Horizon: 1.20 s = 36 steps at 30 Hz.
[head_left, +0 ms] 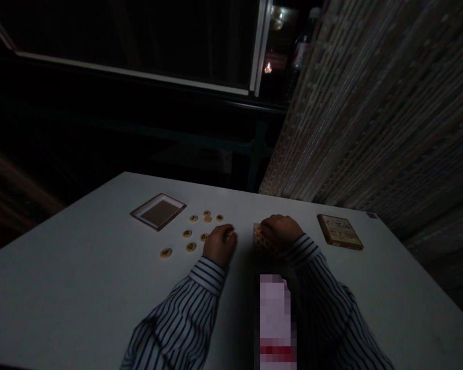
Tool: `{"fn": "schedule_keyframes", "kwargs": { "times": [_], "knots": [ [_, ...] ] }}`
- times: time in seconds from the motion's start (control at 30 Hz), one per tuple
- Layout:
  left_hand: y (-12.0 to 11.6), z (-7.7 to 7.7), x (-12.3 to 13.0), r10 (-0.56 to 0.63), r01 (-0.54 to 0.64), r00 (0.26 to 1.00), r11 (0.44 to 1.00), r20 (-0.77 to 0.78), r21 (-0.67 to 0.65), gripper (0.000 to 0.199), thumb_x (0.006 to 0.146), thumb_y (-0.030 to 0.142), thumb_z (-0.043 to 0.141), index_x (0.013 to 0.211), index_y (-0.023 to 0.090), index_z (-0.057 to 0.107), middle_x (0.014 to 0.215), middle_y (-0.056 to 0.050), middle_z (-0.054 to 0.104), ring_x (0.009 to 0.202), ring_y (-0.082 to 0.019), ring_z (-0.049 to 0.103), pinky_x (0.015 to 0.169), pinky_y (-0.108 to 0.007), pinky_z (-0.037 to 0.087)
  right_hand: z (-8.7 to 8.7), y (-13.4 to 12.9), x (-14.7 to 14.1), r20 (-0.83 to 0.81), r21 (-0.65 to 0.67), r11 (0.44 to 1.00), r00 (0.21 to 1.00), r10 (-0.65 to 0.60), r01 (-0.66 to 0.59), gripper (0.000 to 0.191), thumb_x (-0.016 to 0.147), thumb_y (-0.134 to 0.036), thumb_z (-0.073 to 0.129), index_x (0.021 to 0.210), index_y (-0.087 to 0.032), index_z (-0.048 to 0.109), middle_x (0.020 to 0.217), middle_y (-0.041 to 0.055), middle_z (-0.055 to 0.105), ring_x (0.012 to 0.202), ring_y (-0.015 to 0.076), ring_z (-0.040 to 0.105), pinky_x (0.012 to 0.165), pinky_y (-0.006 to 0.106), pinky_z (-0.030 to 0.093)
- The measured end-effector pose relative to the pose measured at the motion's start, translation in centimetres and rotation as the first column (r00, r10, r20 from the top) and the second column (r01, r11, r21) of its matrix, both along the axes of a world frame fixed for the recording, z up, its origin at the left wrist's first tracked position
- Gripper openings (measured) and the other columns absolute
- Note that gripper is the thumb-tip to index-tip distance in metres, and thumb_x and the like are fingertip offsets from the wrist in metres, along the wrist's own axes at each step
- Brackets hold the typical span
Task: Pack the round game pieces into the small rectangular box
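My left hand point(219, 245) is closed in a pinch on a small pale disc, which looks like a xiangqi piece point(228, 234). Beside it on the white table lie several round wooden xiangqi pieces, some showing dark characters, such as one piece point(191, 246) and another piece point(165, 253) further left. My right hand point(282, 231) is curled over a small box point(255, 232) filled with more xiangqi pieces point(261, 240). Its fingers cover the box's far right part, so the fingertips are partly hidden. Both arms wear blue-and-white striped sleeves.
A shallow open tray with a reddish rim point(157, 226) sits at the back left of the white table point(100, 288). To the right lies a flat box with writing point(339, 231). A string curtain point(355, 103) hangs behind the table's right side. The room is dim.
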<state>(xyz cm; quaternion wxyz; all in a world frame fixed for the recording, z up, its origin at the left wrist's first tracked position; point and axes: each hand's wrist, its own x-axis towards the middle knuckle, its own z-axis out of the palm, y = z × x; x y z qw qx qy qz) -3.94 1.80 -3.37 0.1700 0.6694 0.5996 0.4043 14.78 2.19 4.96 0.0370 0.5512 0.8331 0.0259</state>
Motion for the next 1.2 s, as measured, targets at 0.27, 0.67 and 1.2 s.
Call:
{"fn": "schedule_keyframes", "kwargs": {
  "times": [0.27,0.67,1.2],
  "knots": [
    [1.8,-0.7,0.3,0.028,-0.017,0.955,0.999,-0.296,0.039,0.036,0.070,0.022,0.048,0.104,0.011,0.053,0.100,-0.011,0.060,0.093,-0.023,0.052,0.084,-0.033,0.039,-0.6,0.2,-2.2,0.011,-0.028,0.999,1.000,0.020,-0.019,0.033,0.083,-0.030,0.030,0.099,-0.022,0.057,0.099,0.0066,0.059,0.092,0.0193,0.052,0.073,0.032,0.037],
    [2.1,-1.5,0.3,0.018,-0.021,0.921,1.000,-0.389,-0.003,0.030,0.074,0.023,0.044,0.102,0.018,0.054,0.090,-0.007,0.063,0.089,-0.022,0.053,0.078,-0.031,0.039,-0.4,0.6,-2.0,0.024,-0.119,0.993,0.999,-0.024,0.027,0.029,0.083,-0.030,0.035,0.102,-0.024,0.055,0.105,0.0073,0.056,0.097,0.0204,0.050,0.074,0.032,0.037],
    [1.5,-0.8,0.9,0.027,-0.026,1.000,0.996,-0.007,0.085,0.033,0.072,0.028,0.049,0.102,0.014,0.052,0.097,-0.009,0.060,0.089,-0.019,0.056,0.079,-0.030,0.044,0.2,0.1,-1.2,0.053,-0.084,0.994,0.997,-0.064,0.068,0.030,0.083,-0.031,0.034,0.104,-0.024,0.054,0.105,0.0068,0.056,0.096,0.0207,0.050,0.075,0.033,0.037]
  ]
}}
